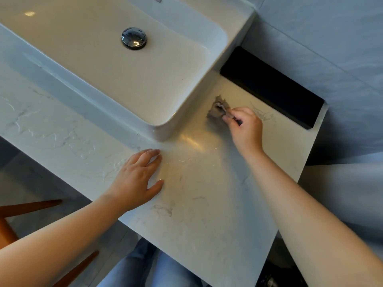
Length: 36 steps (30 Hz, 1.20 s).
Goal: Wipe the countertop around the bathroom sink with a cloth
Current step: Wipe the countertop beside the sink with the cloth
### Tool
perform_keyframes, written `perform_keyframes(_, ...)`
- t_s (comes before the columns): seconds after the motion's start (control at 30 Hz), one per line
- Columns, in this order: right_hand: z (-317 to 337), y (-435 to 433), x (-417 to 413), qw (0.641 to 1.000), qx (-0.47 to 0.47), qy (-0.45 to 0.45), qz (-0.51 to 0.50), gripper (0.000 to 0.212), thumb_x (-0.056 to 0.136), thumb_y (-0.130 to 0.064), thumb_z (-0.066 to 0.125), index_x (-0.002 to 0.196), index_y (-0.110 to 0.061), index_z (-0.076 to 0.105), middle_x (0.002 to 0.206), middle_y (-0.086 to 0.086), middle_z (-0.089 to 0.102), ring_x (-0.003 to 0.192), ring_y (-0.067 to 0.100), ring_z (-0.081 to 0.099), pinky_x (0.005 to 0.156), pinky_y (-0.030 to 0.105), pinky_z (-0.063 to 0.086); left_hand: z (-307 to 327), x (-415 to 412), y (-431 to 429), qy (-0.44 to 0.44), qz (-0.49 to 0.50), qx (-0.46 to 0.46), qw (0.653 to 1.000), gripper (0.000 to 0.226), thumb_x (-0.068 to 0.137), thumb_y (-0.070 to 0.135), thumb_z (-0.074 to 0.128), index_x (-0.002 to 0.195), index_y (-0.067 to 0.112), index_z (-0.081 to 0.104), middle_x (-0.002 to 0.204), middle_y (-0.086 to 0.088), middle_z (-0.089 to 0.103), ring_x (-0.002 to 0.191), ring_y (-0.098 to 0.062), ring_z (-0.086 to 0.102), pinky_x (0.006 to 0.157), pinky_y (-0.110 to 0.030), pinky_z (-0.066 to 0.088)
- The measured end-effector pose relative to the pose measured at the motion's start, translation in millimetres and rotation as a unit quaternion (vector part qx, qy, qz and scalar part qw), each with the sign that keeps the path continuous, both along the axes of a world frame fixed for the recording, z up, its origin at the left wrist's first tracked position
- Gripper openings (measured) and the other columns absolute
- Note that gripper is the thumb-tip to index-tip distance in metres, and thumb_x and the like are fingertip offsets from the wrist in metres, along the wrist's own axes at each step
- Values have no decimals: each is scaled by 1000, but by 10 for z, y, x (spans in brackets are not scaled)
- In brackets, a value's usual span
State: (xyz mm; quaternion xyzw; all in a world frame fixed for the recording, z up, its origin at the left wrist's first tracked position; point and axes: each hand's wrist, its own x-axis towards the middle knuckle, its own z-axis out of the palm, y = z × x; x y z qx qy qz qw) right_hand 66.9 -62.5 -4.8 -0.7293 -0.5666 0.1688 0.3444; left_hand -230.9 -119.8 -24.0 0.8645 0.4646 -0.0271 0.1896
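Two bare hands work at a pale, veined countertop (pixel 196 204) beside a white rectangular sink (pixel 163 131). Out past the sink's right front corner, the right hand (pixel 245 129) reaches across the surface, its fingertips and thumb curled in a tight pinch on a small, crumpled grey-brown cloth (pixel 217 109). The cloth lies on the counter just right of the sink's side wall and a little apart from it; most of it bunches out beyond the fingertips, toward the sink. Behind the cloth and hand, a black recess (pixel 273 88) runs along the back of the counter, under a grey tiled wall (pixel 331 48).

Nearer the front edge, the left hand (pixel 136 179) lies palm down on the counter, holding nothing. Its fingers (pixel 154 160) are straight and close together, pointing toward the sink's front corner and ending just short of it, while the thumb spreads out to the side. The two hands are well apart, with bare counter and a bright reflection between them.

Inside the basin, a chrome plug (pixel 134 38) sits in the drain. Down at the lower left, below the counter edge, orange-brown wooden legs (pixel 31 208) show against the floor. Blue jeans (pixel 141 264) appear at the bottom, close under the counter's front edge.
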Motion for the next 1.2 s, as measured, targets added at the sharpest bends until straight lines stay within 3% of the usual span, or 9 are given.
perform_keyframes(0.1,-215,28,185,999,-45,-11,-26,20,85,-15,67,103,-7,72,99,4,65,89,16,59,70,0,34,-1,4,-1,0,0,2,1000,68,86,56,38,132,10,54,139,-6,49,129,-27,44,108,-35,27)
perform_keyframes(0.27,-388,-48,67,998,-41,5,-55,25,85,-16,67,109,-10,70,106,3,64,98,20,58,84,23,46,-14,12,-1,0,0,6,1000,69,84,56,42,132,8,54,139,-7,49,129,-27,43,107,-37,31)
perform_keyframes(0.53,-419,-419,-199,1000,-29,3,-7,22,84,-15,67,104,-13,72,103,0,65,96,19,58,79,21,44,-45,18,-6,3,6,6,1000,72,82,59,44,133,9,53,140,-6,48,130,-26,41,108,-39,33)
perform_keyframes(0.8,-448,-975,-550,999,-26,3,29,22,80,-18,64,99,-14,74,99,-1,66,91,22,59,79,32,50,-39,19,-3,8,2,6,1000,73,83,59,42,133,8,52,140,-7,48,130,-27,41,108,-40,34)
perform_keyframes(0.93,-380,-1189,-688,997,-49,28,47,23,79,-18,64,99,-13,74,97,-3,66,88,21,61,77,30,50,-38,6,-2,15,-6,-1,1000,75,82,61,40,134,8,51,141,-8,47,131,-28,40,109,-42,34)
perform_keyframes(1.07,-110,-1077,-549,996,-18,92,-4,21,78,-14,66,97,-11,74,92,-5,63,83,13,61,73,21,48,-12,38,-12,21,4,-2,1000,81,82,67,32,138,11,46,146,-5,41,135,-26,35,111,-38,25)
perform_keyframes(1.2,68,-747,16,997,0,48,-56,19,82,-13,69,101,-9,73,96,-1,63,84,11,58,72,6,40,86,89,-57,-4,-2,-1,1000,78,83,67,31,138,14,48,145,-5,41,135,-26,35,110,-39,24)
